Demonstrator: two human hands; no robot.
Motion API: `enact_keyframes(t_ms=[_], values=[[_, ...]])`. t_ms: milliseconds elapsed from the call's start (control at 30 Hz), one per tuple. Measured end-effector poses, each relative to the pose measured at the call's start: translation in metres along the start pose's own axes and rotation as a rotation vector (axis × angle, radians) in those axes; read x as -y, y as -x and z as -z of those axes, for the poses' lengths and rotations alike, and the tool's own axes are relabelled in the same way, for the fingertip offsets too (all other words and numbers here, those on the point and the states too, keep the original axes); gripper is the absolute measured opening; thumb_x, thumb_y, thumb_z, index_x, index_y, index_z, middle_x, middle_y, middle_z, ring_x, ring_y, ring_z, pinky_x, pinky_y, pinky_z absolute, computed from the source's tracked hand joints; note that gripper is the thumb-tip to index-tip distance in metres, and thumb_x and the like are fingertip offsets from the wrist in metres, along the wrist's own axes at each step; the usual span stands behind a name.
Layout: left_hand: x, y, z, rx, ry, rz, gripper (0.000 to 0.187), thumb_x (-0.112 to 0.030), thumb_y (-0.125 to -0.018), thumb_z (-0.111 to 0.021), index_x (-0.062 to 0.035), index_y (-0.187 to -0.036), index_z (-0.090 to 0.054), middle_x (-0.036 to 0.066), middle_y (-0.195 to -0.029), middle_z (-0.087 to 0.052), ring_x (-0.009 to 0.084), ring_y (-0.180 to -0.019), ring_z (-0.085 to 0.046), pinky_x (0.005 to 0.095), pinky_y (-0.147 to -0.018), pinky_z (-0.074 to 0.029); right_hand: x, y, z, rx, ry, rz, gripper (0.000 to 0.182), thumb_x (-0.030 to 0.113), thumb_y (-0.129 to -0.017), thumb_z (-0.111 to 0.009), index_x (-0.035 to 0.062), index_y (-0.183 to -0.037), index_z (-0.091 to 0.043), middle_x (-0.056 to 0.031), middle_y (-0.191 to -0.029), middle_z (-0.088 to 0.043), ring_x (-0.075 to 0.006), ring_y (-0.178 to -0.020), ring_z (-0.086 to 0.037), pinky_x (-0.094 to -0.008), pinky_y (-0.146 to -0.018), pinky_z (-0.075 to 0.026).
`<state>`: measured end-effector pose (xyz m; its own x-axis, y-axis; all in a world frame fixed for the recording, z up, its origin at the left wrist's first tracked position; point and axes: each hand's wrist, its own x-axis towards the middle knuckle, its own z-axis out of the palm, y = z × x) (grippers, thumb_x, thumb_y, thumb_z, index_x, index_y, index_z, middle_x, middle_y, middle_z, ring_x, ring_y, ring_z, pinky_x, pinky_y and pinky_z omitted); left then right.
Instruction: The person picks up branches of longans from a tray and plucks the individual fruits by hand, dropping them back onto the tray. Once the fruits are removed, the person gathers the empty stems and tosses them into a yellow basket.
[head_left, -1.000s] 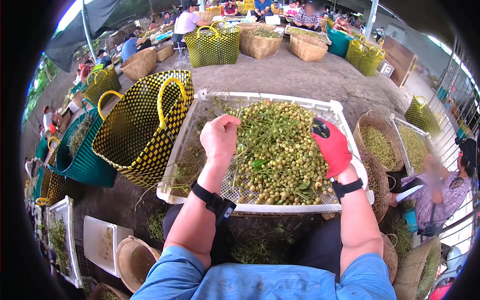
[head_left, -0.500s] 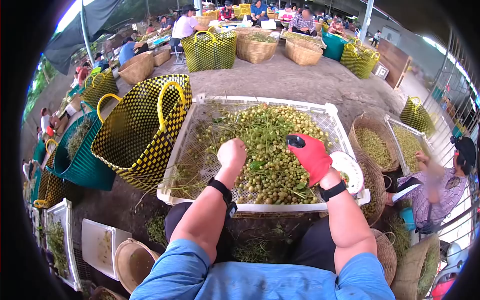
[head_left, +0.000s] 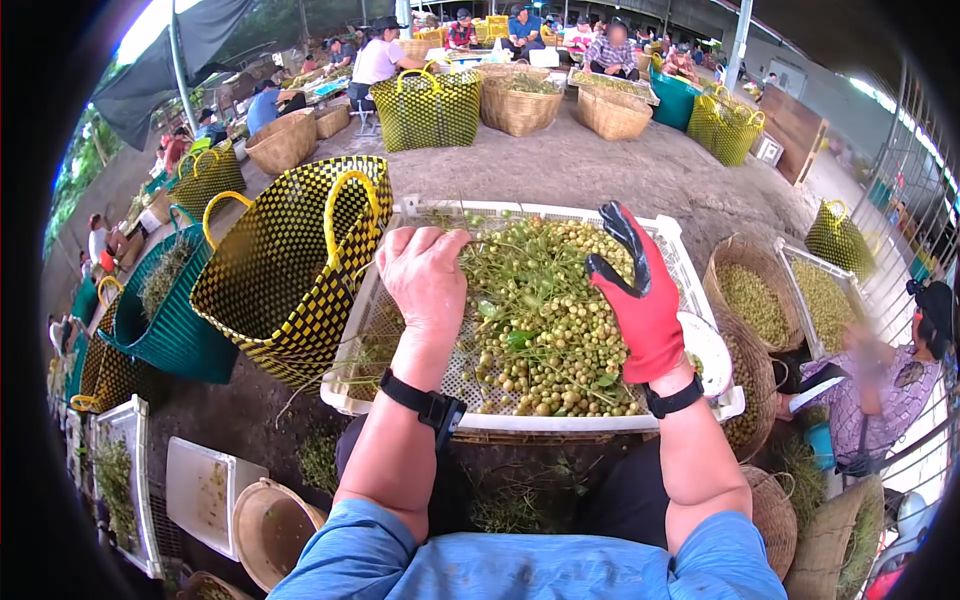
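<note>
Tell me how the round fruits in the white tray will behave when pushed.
The fruits would probably roll, being round and many of them loose. The stems tangled among them would likely snag some and drag them along in clumps. The raised rim of the tray should stop most from spilling.

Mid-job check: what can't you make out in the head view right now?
All in the head view:
- Left hand: whether its grip has a stem; its back and curled fingers hide it.
- White dish: part hidden by the right hand and wrist.
- Tray floor beneath the fruit: covered.
- Bottom-left basket: cut off by the lower edge.
</note>
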<state>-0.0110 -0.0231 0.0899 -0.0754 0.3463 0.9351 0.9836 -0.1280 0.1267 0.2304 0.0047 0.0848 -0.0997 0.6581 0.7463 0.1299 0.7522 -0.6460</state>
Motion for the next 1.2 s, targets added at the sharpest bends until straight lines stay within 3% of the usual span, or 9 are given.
enact_keyframes(t_ms=[167,400,533,600,667,733,933,1000,1200], values=[[-0.022,0.010,-0.015,0.037,0.109,-0.194,0.020,-0.009,-0.061,-0.063,-0.0223,-0.074,-0.069,-0.007,-0.080,-0.061,0.0188,-0.086,-0.055,0.0362,-0.081,-0.041,0.014,0.001,-0.011,0.280,0.090,-0.013,0.087,-0.003,-0.067,-0.077,0.0058,-0.142,-0.036,-0.0096,-0.144,-0.041,-0.0201,-0.134,-0.036,-0.0320,-0.110,-0.030],[-0.043,0.016,-0.023,-0.088,0.234,-0.247,0.024,-0.007,-0.059,-0.067,-0.0156,-0.081,-0.068,0.001,-0.094,-0.061,0.0223,-0.092,-0.055,0.0384,-0.085,-0.043,-0.034,0.030,-0.021,0.385,-0.257,-0.556,0.046,0.002,-0.081,-0.066,0.0024,-0.126,-0.056,-0.0053,-0.113,-0.065,-0.0108,-0.097,-0.061,-0.0244,-0.084,-0.049],[-0.048,0.028,-0.031,-0.062,0.234,0.082,0.034,-0.005,-0.066,-0.073,-0.0069,-0.098,-0.061,0.006,-0.096,-0.059,0.0222,-0.088,-0.056,0.0346,-0.078,-0.046,-0.044,0.030,-0.009,0.301,-0.489,-0.726,0.028,0.011,-0.087,-0.060,0.0012,-0.113,-0.064,-0.0048,-0.096,-0.068,-0.0106,-0.082,-0.061,-0.0240,-0.074,-0.049],[-0.050,0.040,-0.046,0.159,0.826,0.858,0.035,-0.012,-0.072,-0.076,-0.0052,-0.103,-0.060,0.004,-0.094,-0.062,0.0137,-0.078,-0.058,0.0297,-0.064,-0.047,-0.055,0.032,-0.008,0.316,-0.533,-0.690,0.025,0.011,-0.087,-0.060,0.0005,-0.109,-0.065,-0.0038,-0.093,-0.067,-0.0107,-0.082,-0.061,-0.0242,-0.074,-0.049],[-0.049,0.031,-0.031,0.419,1.144,1.096,0.027,-0.016,-0.077,-0.074,-0.0043,-0.098,-0.061,0.002,-0.085,-0.063,0.0069,-0.064,-0.055,0.0227,-0.052,-0.043,-0.050,0.031,-0.013,0.366,-0.609,-0.768,0.023,0.011,-0.086,-0.061,0.0008,-0.107,-0.065,-0.0033,-0.092,-0.066,-0.0107,-0.083,-0.060,-0.0242,-0.075,-0.048],[-0.039,0.036,-0.034,0.649,1.287,1.037,0.012,-0.010,-0.082,-0.067,-0.0038,-0.090,-0.061,0.001,-0.081,-0.061,0.0048,-0.056,-0.051,0.0198,-0.047,-0.039,-0.051,0.031,-0.015,0.542,-0.384,-0.656,0.025,0.009,-0.085,-0.062,0.0011,-0.110,-0.064,-0.0040,-0.095,-0.067,-0.0104,-0.086,-0.060,-0.0241,-0.077,-0.048],[-0.001,0.031,-0.010,0.618,1.309,1.030,0.009,-0.011,-0.084,-0.065,-0.0029,-0.083,-0.063,0.001,-0.074,-0.062,0.0067,-0.053,-0.052,0.0221,-0.047,-0.041,-0.035,0.040,-0.049,0.559,-0.524,-0.787,0.033,0.006,-0.086,-0.062,0.0009,-0.118,-0.061,-0.0030,-0.104,-0.066,-0.0103,-0.090,-0.060,-0.0244,-0.082,-0.047],[0.028,0.017,0.012,0.337,1.120,1.106,0.007,-0.004,-0.081,-0.063,-0.0004,-0.086,-0.065,0.004,-0.067,-0.061,0.0095,-0.050,-0.055,0.0218,-0.043,-0.043,-0.045,0.042,-0.058,0.500,-0.656,-0.788,0.034,0.008,-0.088,-0.061,0.0006,-0.121,-0.059,-0.0032,-0.105,-0.066,-0.0108,-0.090,-0.061,-0.0246,-0.082,-0.048],[0.149,0.037,0.044,0.098,1.015,1.417,0.010,-0.011,-0.087,-0.064,-0.0044,-0.093,-0.061,0.000,-0.066,-0.058,0.0082,-0.048,-0.053,0.0219,-0.041,-0.045,-0.082,0.041,-0.061,0.366,-0.693,-0.919,0.025,0.011,-0.089,-0.063,-0.0013,-0.111,-0.064,-0.0045,-0.097,-0.067,-0.0117,-0.083,-0.063,-0.0241,-0.075,-0.052]])
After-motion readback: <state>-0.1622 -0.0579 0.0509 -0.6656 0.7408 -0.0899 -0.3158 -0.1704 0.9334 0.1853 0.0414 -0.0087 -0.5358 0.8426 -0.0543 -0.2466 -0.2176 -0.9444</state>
